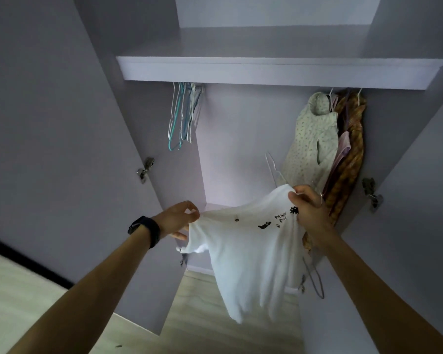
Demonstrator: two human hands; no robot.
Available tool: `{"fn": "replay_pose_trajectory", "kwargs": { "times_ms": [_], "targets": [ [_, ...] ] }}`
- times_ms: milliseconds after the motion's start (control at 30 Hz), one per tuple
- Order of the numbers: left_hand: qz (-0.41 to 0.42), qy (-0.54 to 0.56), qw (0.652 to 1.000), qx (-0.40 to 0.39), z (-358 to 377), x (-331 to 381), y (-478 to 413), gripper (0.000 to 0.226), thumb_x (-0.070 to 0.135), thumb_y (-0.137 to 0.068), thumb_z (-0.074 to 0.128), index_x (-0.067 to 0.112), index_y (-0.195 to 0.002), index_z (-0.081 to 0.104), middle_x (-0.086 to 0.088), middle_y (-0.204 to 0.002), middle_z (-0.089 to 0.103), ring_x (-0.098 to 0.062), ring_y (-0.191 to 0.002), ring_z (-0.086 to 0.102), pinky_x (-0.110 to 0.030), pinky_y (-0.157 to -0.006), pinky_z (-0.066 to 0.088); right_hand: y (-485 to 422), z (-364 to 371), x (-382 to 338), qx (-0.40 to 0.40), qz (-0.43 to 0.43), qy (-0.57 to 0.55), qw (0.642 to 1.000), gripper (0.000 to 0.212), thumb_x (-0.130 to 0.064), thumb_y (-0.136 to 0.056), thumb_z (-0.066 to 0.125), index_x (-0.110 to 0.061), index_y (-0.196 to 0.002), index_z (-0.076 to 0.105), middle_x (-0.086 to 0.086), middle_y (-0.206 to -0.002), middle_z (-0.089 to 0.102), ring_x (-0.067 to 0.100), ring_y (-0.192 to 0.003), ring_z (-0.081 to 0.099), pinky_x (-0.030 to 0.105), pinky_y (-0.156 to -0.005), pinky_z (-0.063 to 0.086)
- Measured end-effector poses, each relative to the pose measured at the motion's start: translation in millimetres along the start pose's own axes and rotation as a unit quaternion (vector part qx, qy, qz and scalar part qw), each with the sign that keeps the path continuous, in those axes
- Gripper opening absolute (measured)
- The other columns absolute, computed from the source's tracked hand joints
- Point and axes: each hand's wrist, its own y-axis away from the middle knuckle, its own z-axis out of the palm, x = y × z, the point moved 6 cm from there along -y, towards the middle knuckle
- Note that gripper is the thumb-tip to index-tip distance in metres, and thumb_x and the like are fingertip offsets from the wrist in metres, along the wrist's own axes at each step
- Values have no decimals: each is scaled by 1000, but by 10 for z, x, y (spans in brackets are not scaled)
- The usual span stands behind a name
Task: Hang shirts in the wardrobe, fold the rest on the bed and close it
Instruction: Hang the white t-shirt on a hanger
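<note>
Held up in front of the open wardrobe (241, 70), low in view toward 5 o'clock: a white shirt (246, 251) with small black prints, hanging loose over the wooden floor (202, 315). Pinched at its 9 o'clock edge between thumb and forefinger of the left hand (175, 221), remaining fingers loosely spread, dark watch (146, 229) on that wrist. Gripped at its top edge, toward 1 o'clock, by the curled fingers of the right hand (308, 205). Rising out of the shirt just at 11 o'clock of that hand, the hook of a white wire hanger (271, 167). Under the shelf (279, 72), at 10 o'clock, a bunch of empty hangers (182, 116); at 2 o'clock, already hung, a pale floral garment (310, 144) touching a brown patterned garment (351, 154). Both doors swung wide.
</note>
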Motion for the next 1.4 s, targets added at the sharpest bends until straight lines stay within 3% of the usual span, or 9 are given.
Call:
{"fn": "replay_pose_trajectory", "kwargs": {
  "times_ms": [167, 300, 433, 633, 867, 1000, 1200, 1333, 1400],
  "targets": [
    [-29, 64, 997, -44, 69, -8, -74, 19, 19, -81, 59, 18, -98, 67, -4, -86, 65, -14, -71, 63, -29, -66, 54, 11, -15, 128, -1, 20, 12, 1000, 18, -16, -94, 63, -26, -80, 61, -18, -62, 50, 2, -61, 46, 29, -67, 40],
    [-65, 48, 995, -59, 64, -29, -130, 21, 31, -93, 59, 20, -101, 75, 2, -99, 75, -11, -82, 69, -26, -74, 52, 26, -39, 172, 13, 22, 14, 1000, 18, -17, -92, 63, -30, -78, 61, -19, -62, 50, 0, -60, 47, 28, -67, 41],
    [-67, -54, 996, 30, -93, -5, -178, 23, 43, -86, 74, 26, -102, 71, 5, -101, 71, -12, -93, 62, -30, -80, 47, 56, -63, 198, 3, 21, 20, 1000, 22, -18, -92, 65, -34, -77, 63, -18, -63, 55, 1, -63, 51, 26, -66, 42],
    [-121, -251, 958, -63, -62, 30, -108, 15, 27, -85, 73, 33, -98, 70, 16, -99, 73, 1, -80, 71, -26, -68, 50, 126, -104, 209, 28, 23, 45, 998, 16, -24, -90, 63, -37, -82, 62, -20, -64, 59, -8, -58, 52, 5, -55, 39],
    [68, 26, 996, 57, -29, 570, -170, 11, 18, -98, 61, 14, -89, 66, -4, -87, 66, -17, -76, 60, -23, -73, 53, 184, -195, 459, 10, 100, 126, 987, 8, -31, -97, 58, -30, -92, 64, -10, -83, 66, 18, -92, 63, 22, -70, 42],
    [155, -159, 972, 74, 166, 1177, -149, 13, 27, -98, 60, 19, -92, 69, 7, -77, 60, -8, -68, 52, -21, -64, 40, 113, -340, 188, 104, 115, 118, 981, 43, -48, -103, 41, -12, -113, 63, -5, -86, 72, 21, -93, 63, 32, -82, 41],
    [162, -237, 958, 16, 413, 1633, -84, 19, 31, -97, 60, 18, -104, 73, 5, -102, 68, -12, -95, 59, -23, -80, 42, -26, -560, -672, 221, 124, -149, 956, 32, -40, -95, 64, -13, -81, 76, -13, -52, 58, 2, -48, 48, 23, -60, 42],
    [157, -252, 955, -3, 339, 1756, 9, 18, 31, -97, 61, 21, -106, 73, 7, -109, 69, -10, -104, 61, -23, -88, 42, -183, -420, -1151, 188, 138, -440, 867, 23, -23, -91, 70, -13, -112, 68, -14, -45, 47, 0, -31, 41, 15, -32, 33],
    [156, -260, 953, -3, 264, 1799, 58, 15, 30, -96, 62, 23, -103, 73, 7, -111, 69, -10, -106, 61, -23, -90, 41, -294, -345, -1343, 171, 126, -463, 860, 13, -21, -93, 65, -12, -102, 65, -11, -46, 35, 4, -31, 26, 17, -32, 20]
  ]
}}
